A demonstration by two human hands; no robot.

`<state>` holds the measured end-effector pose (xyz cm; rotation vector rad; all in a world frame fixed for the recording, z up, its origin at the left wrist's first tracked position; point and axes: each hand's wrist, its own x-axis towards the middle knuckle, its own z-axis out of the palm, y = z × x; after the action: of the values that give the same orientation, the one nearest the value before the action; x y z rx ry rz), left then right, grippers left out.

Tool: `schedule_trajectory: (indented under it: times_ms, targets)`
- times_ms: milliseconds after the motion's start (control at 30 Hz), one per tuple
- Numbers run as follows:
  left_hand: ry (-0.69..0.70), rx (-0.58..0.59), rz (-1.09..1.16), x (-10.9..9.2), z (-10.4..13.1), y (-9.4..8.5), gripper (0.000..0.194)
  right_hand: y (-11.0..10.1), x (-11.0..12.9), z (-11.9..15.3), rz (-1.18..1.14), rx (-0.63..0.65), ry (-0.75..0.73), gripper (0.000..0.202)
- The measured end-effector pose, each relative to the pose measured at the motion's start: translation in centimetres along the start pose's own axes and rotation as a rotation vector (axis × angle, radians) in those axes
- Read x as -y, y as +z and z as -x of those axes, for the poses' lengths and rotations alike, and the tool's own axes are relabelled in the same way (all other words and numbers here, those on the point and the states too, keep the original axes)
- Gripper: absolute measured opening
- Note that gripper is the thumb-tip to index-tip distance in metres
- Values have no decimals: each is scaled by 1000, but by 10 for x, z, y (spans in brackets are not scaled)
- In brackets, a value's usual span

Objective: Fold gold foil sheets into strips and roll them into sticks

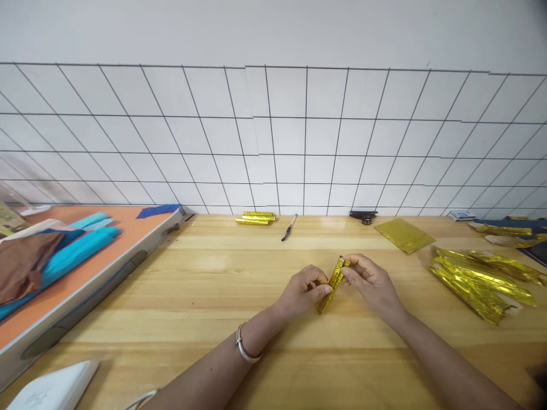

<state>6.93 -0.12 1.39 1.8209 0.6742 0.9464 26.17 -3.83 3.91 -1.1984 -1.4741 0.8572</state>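
Observation:
A narrow folded strip of shiny gold foil paper (pixel 327 300) is held between both hands, slanting up to the right just over the wooden table. My left hand (pixel 304 290) pinches its left side with thumb and fingers. At its upper right end, my right hand (pixel 371 282) grips it between thumb and fingertips. Part of the strip is hidden behind the fingers. Farther back lie several rolled or folded gold foil pieces (pixel 255 218) in a small stack. A flat gold foil sheet (pixel 405 236) rests behind my right hand.
Crumpled gold foil strips (pixel 482 279) are heaped at the right. A pen (pixel 289 227) and a black clip-like object (pixel 363 217) lie near the wall. An orange-topped board (pixel 128 225) with coloured paper or cloth fills the left; a white device (pixel 55 387) sits front left.

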Motion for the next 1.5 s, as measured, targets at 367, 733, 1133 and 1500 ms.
schedule_trajectory:
  times_ms: [367, 733, 1133, 1500]
  targets:
    - [-124, -81, 143, -2, 2, 9, 26, 12, 5, 3, -84, -62, 1, 25]
    - [-105, -241, -69, -13, -1, 13, 19, 15, 3, 6, -69, -102, -74, 21]
    - [-112, -247, -18, -13, 1, 16, 21, 11, 0, 2, -64, -65, -123, 15]
    - [-84, -270, -40, -9, 2, 16, 21, 12, 4, 2, 95, -77, -100, 16]
